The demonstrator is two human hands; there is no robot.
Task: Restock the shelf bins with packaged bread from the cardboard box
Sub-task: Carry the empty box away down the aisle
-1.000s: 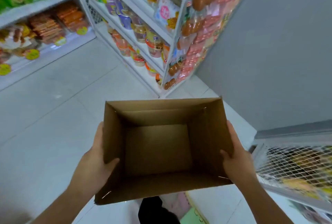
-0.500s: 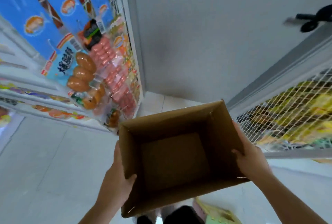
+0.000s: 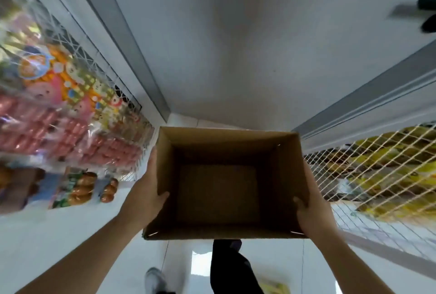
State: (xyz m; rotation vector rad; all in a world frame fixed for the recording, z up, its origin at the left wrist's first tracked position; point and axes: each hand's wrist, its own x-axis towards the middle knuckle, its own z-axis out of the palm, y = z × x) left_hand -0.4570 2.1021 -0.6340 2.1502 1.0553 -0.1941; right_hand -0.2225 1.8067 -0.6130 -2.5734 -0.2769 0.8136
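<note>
**Empty box in both hands, no bread in it**

Head view: cardboard box [image 3: 224,185] is carried at waist height in front of the person, open top facing the camera, flaps out of sight. The inside floor is bare, with no packaged bread showing. Left hand [image 3: 147,195] is on the left wall, thumb hooked over the rim into the box, the other fingers outside and mostly hidden. Right hand [image 3: 311,206] mirrors it on the right wall, thumb over the rim. So each grip is pinching a side wall, not spread flat.

Handling, my read: empty corrugated, so light and fairly stiff, though the walls will flex if squeezed near the rim. A low hold with palms on opposite walls is fine now. Loaded, I'd support it from under the base.

Surroundings: wire-mesh rack [image 3: 77,109] on the left with pink and orange packets, and a mesh bin [image 3: 377,171] on the right with yellow packets. Both are blurred and I can't tell which hold bread. Tiled floor [image 3: 59,234] is below, with a shoe [image 3: 154,278] visible.
</note>
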